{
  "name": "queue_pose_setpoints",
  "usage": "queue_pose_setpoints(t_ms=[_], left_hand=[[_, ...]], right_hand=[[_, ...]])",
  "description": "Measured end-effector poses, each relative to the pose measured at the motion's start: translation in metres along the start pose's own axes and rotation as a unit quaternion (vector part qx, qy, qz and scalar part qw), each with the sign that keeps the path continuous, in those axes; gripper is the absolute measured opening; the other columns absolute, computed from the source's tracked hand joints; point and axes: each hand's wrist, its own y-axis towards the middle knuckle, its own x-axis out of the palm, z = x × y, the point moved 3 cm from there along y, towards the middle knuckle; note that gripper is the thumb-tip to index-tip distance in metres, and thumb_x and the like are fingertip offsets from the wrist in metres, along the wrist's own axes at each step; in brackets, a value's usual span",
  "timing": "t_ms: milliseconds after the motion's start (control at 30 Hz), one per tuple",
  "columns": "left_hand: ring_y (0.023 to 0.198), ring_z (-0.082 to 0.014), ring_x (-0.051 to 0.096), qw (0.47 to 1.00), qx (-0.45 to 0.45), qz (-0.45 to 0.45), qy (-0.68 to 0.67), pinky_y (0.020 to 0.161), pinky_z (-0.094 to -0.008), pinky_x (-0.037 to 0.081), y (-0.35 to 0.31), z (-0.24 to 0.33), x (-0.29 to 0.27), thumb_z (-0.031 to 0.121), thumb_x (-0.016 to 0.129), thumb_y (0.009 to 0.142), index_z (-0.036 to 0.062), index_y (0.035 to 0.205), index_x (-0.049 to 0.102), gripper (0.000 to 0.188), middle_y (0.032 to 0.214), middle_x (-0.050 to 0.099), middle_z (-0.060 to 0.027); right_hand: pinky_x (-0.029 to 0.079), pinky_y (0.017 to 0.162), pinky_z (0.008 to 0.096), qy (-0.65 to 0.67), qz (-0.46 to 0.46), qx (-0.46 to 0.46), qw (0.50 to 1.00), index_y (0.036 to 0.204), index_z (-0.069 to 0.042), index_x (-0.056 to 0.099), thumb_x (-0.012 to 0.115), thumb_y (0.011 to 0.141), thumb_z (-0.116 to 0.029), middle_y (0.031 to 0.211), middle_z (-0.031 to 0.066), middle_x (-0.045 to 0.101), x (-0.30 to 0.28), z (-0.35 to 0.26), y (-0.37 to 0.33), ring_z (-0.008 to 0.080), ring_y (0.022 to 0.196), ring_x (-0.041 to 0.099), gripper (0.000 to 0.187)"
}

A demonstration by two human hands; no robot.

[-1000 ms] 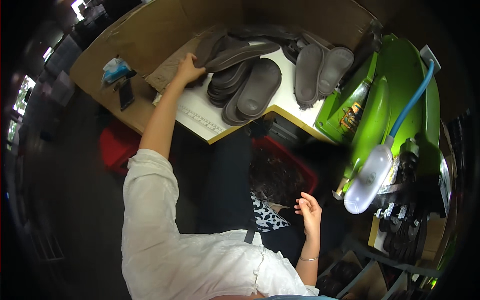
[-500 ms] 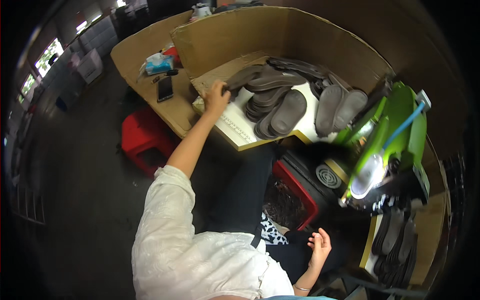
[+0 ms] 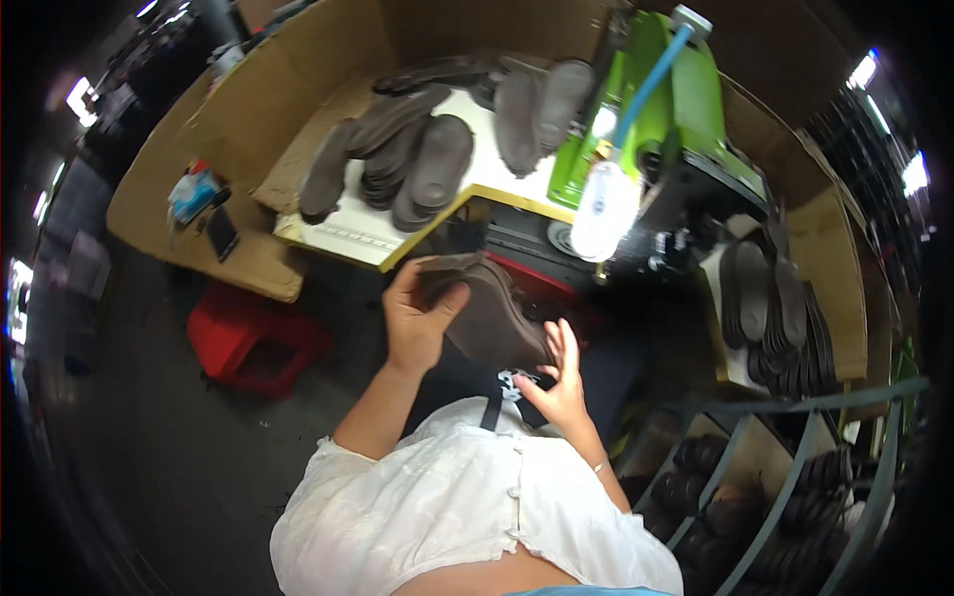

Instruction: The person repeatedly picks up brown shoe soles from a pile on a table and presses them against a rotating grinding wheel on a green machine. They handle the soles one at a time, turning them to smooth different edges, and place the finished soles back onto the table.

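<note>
My left hand (image 3: pixel 415 323) is closed on one end of a dark brown shoe sole (image 3: pixel 497 318), its thumb across the near face. The sole is held tilted above my lap and is slightly blurred. At its other end is my right hand (image 3: pixel 561 387), fingers and thumb apart beside the edge; whether they touch it I cannot tell. Beyond my hands, more soles (image 3: pixel 437 169) lie in overlapping piles on a white worktop (image 3: pixel 363 236) with a yellow edge. A pair of soles (image 3: pixel 515 124) rests farther right on it.
A green machine (image 3: pixel 696 94) with a lit lamp (image 3: pixel 604 214) stands at the right of the worktop. Cardboard walls (image 3: pixel 298 74) surround it. A red stool (image 3: pixel 234 343) and a phone (image 3: pixel 222 233) are at left. Stacked soles (image 3: pixel 752 288) and a metal rack (image 3: pixel 740 447) are at right.
My left hand has come from the worktop's left side to above my lap, bringing the sole. My right hand has risen toward the sole. The view has swung right.
</note>
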Motion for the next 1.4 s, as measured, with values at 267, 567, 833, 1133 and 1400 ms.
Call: queue_pose_setpoints(t_ms=[267,567,833,1133,1400], left_hand=[[0.075,-0.0127,0.059,0.932,-0.162,-0.286,0.153,0.070,-0.0259,0.047,-0.024,-0.088,0.113,0.021,0.062,0.083,-0.0006,0.096,0.063,0.025,0.085,0.065,-0.0080],[0.072,-0.0100,0.057,0.909,-0.307,-0.256,0.119,0.065,-0.0235,0.046,-0.009,-0.101,0.123,0.029,0.060,0.084,-0.0004,0.098,0.062,0.033,0.082,0.064,-0.0069],[0.080,-0.0081,0.055,0.910,-0.333,-0.249,0.000,0.068,-0.0235,0.047,-0.015,-0.097,0.106,0.020,0.056,0.087,-0.0031,0.103,0.059,0.028,0.092,0.062,-0.0042],[0.073,-0.0052,0.052,0.883,-0.358,-0.294,0.066,0.064,-0.0224,0.045,-0.001,-0.101,0.087,0.021,0.059,0.086,0.0014,0.104,0.057,0.027,0.083,0.058,0.0018],[0.088,-0.0099,0.055,0.941,-0.274,-0.191,0.045,0.080,-0.0250,0.043,0.032,-0.085,0.037,0.014,0.058,0.085,-0.0022,0.106,0.055,0.027,0.097,0.061,-0.0057]], right_hand=[[0.045,0.081,0.0272,0.146,-0.125,0.253,0.948,0.113,0.001,0.053,0.072,0.073,-0.011,0.106,0.0073,0.059,-0.044,0.070,-0.021,0.0134,0.096,0.053,0.045],[0.043,0.083,0.0304,0.091,-0.161,0.240,0.953,0.110,0.002,0.053,0.072,0.071,-0.016,0.104,0.0119,0.059,-0.050,0.049,-0.023,0.0197,0.097,0.055,0.047],[0.045,0.079,0.0254,-0.033,-0.181,0.346,0.920,0.103,0.006,0.057,0.076,0.066,-0.014,0.094,0.0083,0.062,-0.174,0.030,-0.034,0.0114,0.084,0.056,0.047],[0.042,0.087,0.0300,0.192,0.249,0.030,0.949,0.112,0.004,0.049,0.057,0.080,-0.002,0.105,0.0103,0.057,-0.204,-0.021,0.011,0.0185,0.095,0.056,0.033],[0.044,0.084,0.0287,0.259,0.270,0.002,0.927,0.109,0.001,0.052,0.057,0.080,-0.001,0.100,0.0087,0.059,-0.122,-0.020,0.029,0.0156,0.092,0.056,0.030]])
